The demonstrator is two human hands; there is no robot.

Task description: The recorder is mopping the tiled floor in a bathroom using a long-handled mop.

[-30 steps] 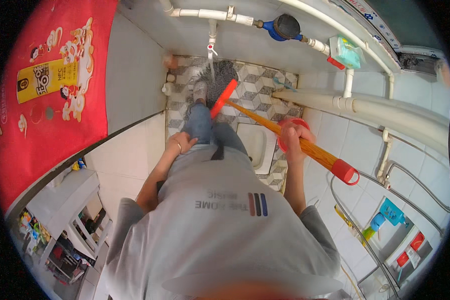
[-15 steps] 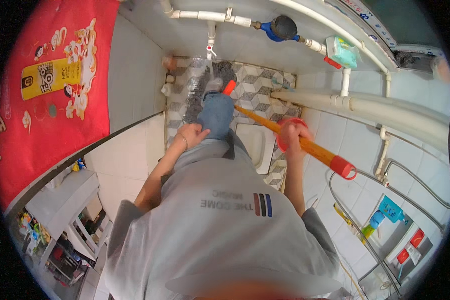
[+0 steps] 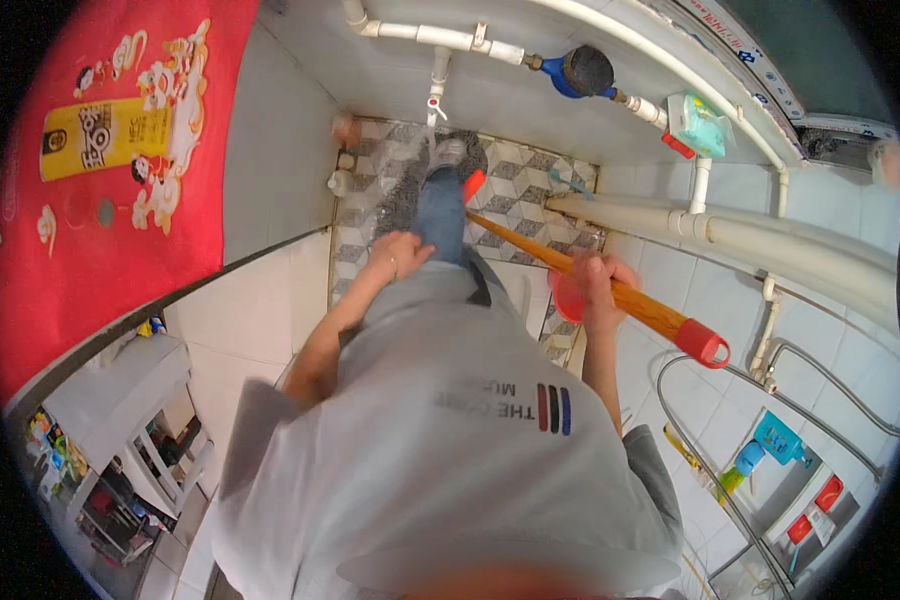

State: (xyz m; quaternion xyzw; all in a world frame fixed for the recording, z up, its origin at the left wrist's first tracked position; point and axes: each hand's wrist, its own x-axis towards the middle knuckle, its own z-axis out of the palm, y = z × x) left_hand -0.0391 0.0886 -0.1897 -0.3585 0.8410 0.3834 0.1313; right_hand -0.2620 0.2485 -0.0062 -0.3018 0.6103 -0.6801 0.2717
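Note:
My right hand (image 3: 602,285) is closed round a long orange-brown wooden pole (image 3: 660,310) with a red cap and hanging loop at its upper end. The pole slopes down and away to the left. By my foot, an orange-red piece (image 3: 474,185) shows at its low end; whatever head it carries is hidden behind my leg. My left hand (image 3: 400,255) rests on the blue denim trouser leg (image 3: 438,222), fingers curled on the cloth, thumb toward the inside. Beyond my foot, a white tap (image 3: 436,105) with a red-centred handle juts from the wall, apparently running onto the wet patterned floor (image 3: 510,165).
A red basin or bucket (image 3: 567,297) is partly hidden behind my right hand. Thick white pipes (image 3: 770,250) run along the right wall. A blue water meter (image 3: 575,72) sits on the far pipe. A red cloth (image 3: 130,230) hangs at left. A grey hose (image 3: 705,465) loops at right.
My body has leaned slightly, and my left hand has shifted a little to the right and up along the trouser leg. The pole's capped end has moved slightly right and down.

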